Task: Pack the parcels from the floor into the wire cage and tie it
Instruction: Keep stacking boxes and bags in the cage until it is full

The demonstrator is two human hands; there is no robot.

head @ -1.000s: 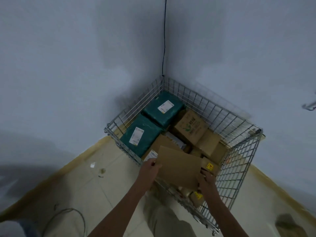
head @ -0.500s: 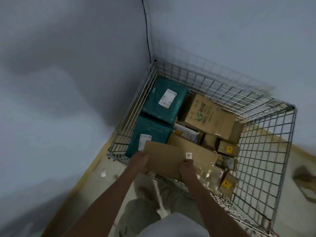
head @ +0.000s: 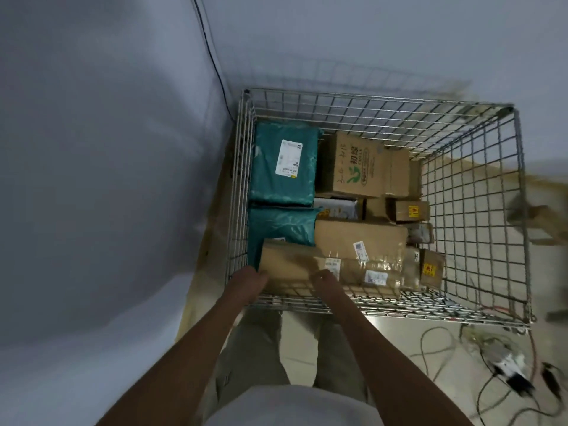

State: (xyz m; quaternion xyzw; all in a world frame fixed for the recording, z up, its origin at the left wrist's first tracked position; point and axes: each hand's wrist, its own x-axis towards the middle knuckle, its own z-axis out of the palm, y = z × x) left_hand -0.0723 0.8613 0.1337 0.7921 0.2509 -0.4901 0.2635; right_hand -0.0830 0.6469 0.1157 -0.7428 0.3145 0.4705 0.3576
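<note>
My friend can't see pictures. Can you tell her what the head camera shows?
Two hands, left hand and right hand, lower a flat brown cardboard parcel into a wire cage in a room corner. Inside lie two teal mailer bags and several cardboard boxes.

You stand over the wire cage (head: 519, 192) set in the room's corner. Your left hand (head: 246, 279) and right hand (head: 322, 278) both hold a flat brown cardboard parcel (head: 289, 265) at the cage's near left corner, just inside the near wall. Under it lies a teal mailer bag (head: 281, 227); a second teal bag (head: 284, 164) fills the far left corner. A printed carton (head: 353, 164) sits against the far wall. Loose cables (head: 436, 342) lie on the floor (head: 384, 348) by the cage's near right corner
</note>
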